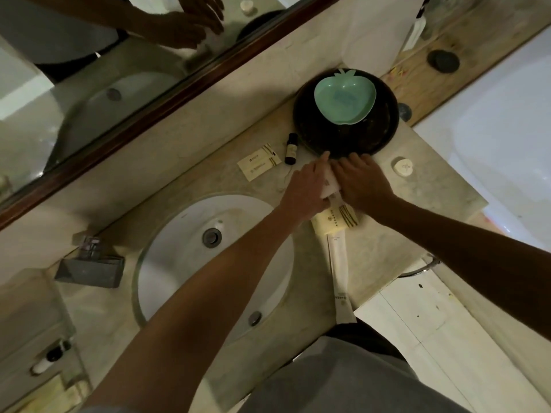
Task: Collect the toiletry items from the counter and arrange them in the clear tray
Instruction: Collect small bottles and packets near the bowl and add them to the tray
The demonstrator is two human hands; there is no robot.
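Note:
My left hand (307, 189) and my right hand (362, 180) meet over a small white packet (331, 186) and both grip it, just in front of the black round dish (307, 138). A cream box with dark stripes (340, 217) lies under my wrists. A long white sachet (340, 278) stretches from it to the counter's front edge. Two cream boxes (259, 166) and a small dark bottle (291, 148) lie left of my hands. A round white soap (403, 166) sits to the right. A see-through tray (89, 271) stands left of the sink.
A green apple-shaped dish (344, 99) rests in the black dish. The white sink (190, 234) fills the counter's middle. A mirror (89, 84) runs along the back, and a white bathtub (501, 138) lies at the right. A glass shelf (44, 353) holds small bottles at the lower left.

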